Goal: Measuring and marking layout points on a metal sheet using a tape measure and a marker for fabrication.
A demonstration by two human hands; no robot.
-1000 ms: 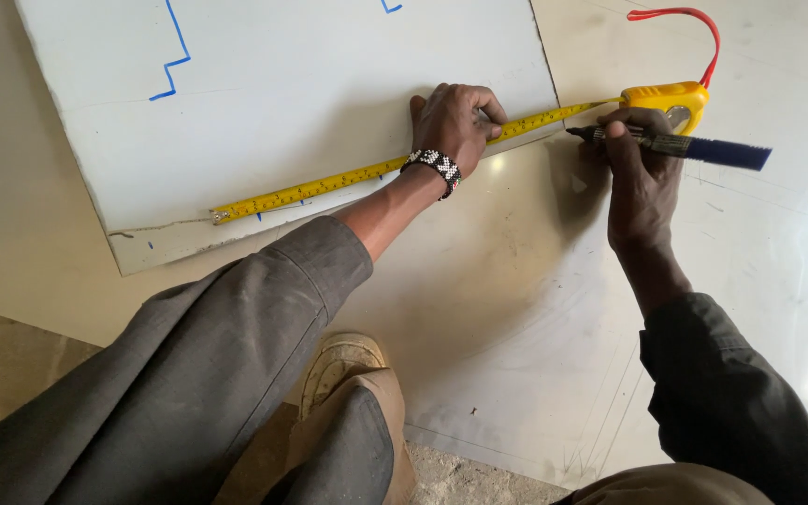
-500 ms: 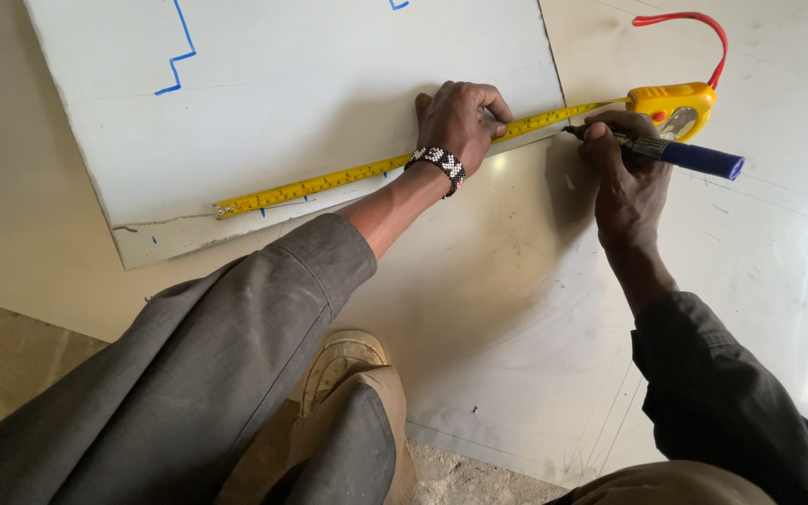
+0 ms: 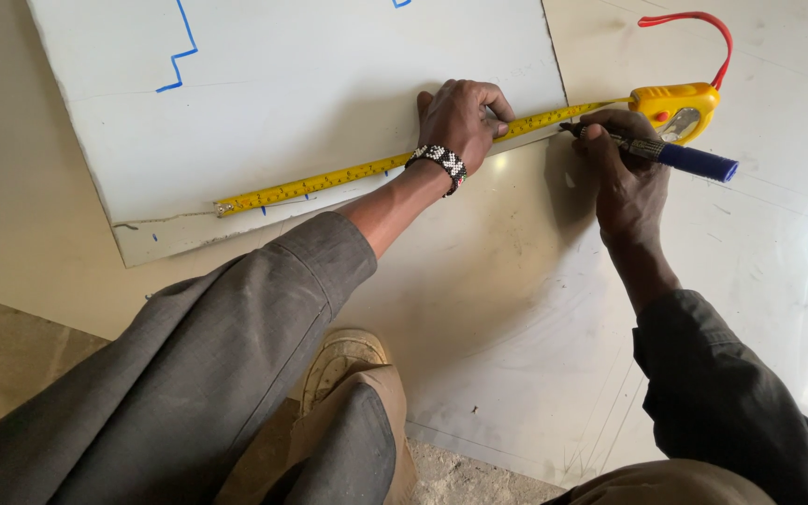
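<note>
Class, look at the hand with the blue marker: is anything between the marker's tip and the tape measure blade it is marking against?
Nothing visible. The right hand holds the blue marker with its tip right beside the yellow tape measure, near the white board's right edge. The left hand presses the tape farther left, clear of the tip.

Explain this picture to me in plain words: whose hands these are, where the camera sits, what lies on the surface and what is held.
There is no machine here: a person works with bare hands, filmed by a camera worn on their head, looking down. A white panel with blue marker lines lies on a larger pale sheet. A yellow tape measure stretches along the panel's lower edge, its case at the right with a red strap. The left hand, with a beaded bracelet, presses the tape flat. The right hand holds a blue marker, tip near the panel's corner.
</note>
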